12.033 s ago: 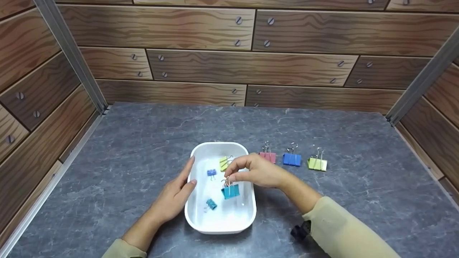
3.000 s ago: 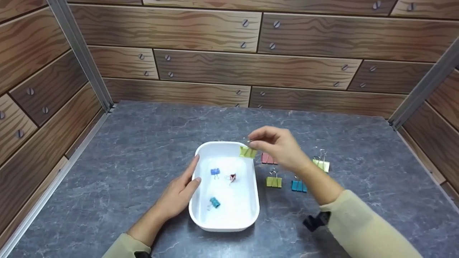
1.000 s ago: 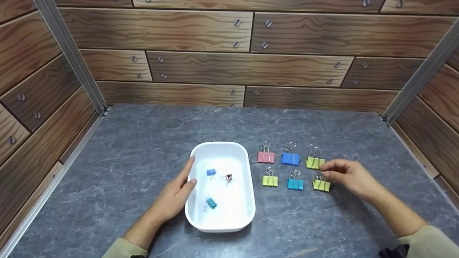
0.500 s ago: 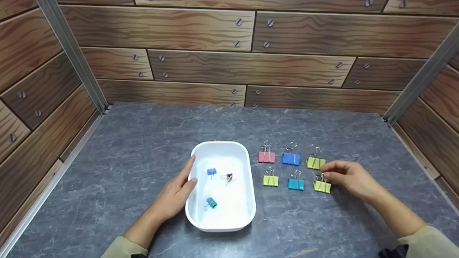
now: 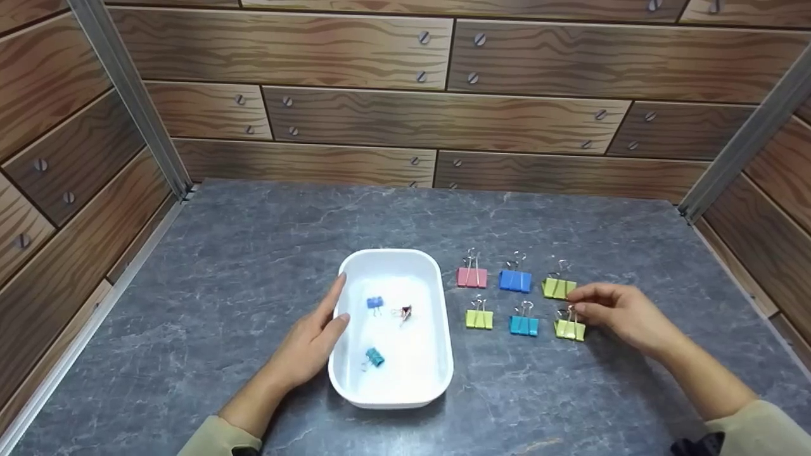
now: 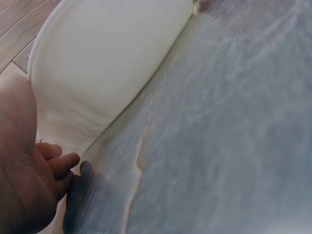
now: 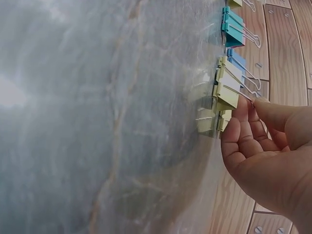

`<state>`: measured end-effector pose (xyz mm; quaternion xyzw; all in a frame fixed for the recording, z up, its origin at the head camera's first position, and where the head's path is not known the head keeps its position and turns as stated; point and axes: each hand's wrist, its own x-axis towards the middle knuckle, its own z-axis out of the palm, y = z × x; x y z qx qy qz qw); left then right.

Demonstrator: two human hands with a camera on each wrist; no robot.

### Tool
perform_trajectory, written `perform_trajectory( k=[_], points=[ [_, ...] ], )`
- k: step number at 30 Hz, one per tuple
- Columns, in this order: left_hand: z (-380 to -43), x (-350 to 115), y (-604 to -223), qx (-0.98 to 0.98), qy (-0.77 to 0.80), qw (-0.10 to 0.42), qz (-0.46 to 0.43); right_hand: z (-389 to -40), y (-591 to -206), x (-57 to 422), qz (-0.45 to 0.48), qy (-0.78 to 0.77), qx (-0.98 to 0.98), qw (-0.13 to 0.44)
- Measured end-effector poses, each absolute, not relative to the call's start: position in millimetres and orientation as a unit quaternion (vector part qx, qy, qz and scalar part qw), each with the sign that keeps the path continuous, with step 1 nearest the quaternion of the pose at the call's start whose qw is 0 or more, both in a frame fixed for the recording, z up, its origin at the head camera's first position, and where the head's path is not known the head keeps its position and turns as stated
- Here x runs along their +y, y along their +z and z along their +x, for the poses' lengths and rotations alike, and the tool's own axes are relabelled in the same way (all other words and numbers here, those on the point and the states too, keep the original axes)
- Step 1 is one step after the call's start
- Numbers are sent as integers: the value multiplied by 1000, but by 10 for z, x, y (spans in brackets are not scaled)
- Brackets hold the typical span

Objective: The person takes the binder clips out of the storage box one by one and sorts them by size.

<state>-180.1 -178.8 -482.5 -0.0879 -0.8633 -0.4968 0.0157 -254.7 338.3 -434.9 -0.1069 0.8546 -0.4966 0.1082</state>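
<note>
In the head view my right hand (image 5: pixel 624 316) pinches the wire handle of a yellow-green binder clip (image 5: pixel 569 330) between thumb and forefinger. The clip stands on its spine at the right end of the nearer row; the right wrist view shows the thumb (image 7: pixel 273 113) at its wire loop. My left hand (image 5: pixel 307 348) rests against the left side of a white plastic tub (image 5: pixel 391 403), thumb and forefinger tips at the rim. Its other fingers (image 6: pixel 61 165) lie loosely bent beside the outer wall. Inside the tub lie small blue (image 5: pixel 375 302), red (image 5: pixel 405 312) and teal (image 5: pixel 375 357) binder clips.
Right of the tub, a nearer row also has a yellow-green clip (image 5: pixel 479 319) and a teal clip (image 5: pixel 524 326). Behind them stand pink (image 5: pixel 472 277), blue (image 5: pixel 515 280) and yellow-green (image 5: pixel 559 289) clips. Wood-patterned walls (image 5: pixel 355 114) enclose the grey marbled table (image 5: pixel 253 234).
Since the earliest frame, three larger clips have come out of the tub into a nearer row. Over the last second the right hand stays at the last one, barely moving; the left hand stays put.
</note>
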Motion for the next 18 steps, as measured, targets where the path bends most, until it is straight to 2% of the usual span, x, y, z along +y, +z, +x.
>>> perform_trajectory(
  k=[4, 13, 18],
  points=[
    [-1801, -1782, -4819, -863, -496, 14, -89, -2507, -4259, 3400, -123, -461, 875, 79],
    [-1801, -1789, -4828, -857, -504, 16, -104, -2422, -3913, 3228, -158, -416, 894, -41],
    [-1803, -1788, -4822, -860, -500, 15, -99, -2405, -3706, 2913, -199, -425, 881, -51]
  ],
)
